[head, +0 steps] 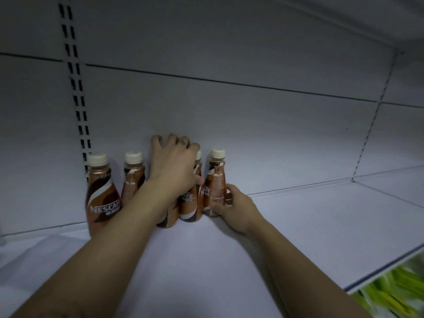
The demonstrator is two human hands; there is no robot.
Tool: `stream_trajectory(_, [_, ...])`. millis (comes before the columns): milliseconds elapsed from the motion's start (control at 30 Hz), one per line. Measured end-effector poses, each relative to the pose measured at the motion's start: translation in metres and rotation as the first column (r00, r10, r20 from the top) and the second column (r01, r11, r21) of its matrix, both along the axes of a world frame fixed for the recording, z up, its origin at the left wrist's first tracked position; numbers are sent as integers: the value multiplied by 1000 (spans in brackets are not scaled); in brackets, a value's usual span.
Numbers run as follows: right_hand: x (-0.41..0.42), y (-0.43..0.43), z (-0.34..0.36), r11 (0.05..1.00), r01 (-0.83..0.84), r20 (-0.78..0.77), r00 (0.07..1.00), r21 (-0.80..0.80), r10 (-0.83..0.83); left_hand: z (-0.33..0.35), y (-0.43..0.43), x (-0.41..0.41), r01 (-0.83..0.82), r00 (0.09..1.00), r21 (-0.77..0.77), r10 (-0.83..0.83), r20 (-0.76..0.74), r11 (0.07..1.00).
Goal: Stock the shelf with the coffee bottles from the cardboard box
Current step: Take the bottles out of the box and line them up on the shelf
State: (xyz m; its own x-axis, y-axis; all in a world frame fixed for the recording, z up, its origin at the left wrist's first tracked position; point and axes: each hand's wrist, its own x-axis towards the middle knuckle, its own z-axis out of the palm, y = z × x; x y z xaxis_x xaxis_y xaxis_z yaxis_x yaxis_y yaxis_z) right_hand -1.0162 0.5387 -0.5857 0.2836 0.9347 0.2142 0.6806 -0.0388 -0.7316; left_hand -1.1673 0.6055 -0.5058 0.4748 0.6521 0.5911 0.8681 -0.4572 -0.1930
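Five bottles (101, 196) stand upright in a row at the back of the shelf (298, 237). Your left hand (174, 164) claws down over the middle bottle (166, 220), fingers curled round its cap end. Your right hand (234, 207) wraps the low body of the end bottle (214, 187), which touches its neighbour. They look like small, stiff plastic, with some weight if full, and the glossy sleeve is probably slick. Tall and narrow, so likely tippy. Hold at the waist or shoulder, not the cap.
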Motion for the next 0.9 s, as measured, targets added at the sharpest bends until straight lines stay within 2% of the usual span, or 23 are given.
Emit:
stream_trajectory(100, [2,-7,15,1000,14,32,999,16,-15,6,-10,1,28,999,10,-28,26,1000])
stream_trajectory(200, [16,-18,36,995,46,168,984,94,-61,10,-25,11,139,988,25,-140,70,990])
stream_trajectory(333, [48,-51,57,983,111,274,950,144,-147,13,-55,42,316,945,-61,-308,108,947])
stream_trajectory(500, [92,-106,62,959,220,314,911,181,-268,11,-90,94,454,890,-146,-438,127,879])
stream_trajectory(700, [149,-186,46,890,410,246,858,201,-451,-5,-147,167,645,763,-237,-632,137,727])
stream_trajectory(900, [215,-254,4,784,601,162,767,159,-621,-42,-202,265,784,582,-334,-807,101,523])
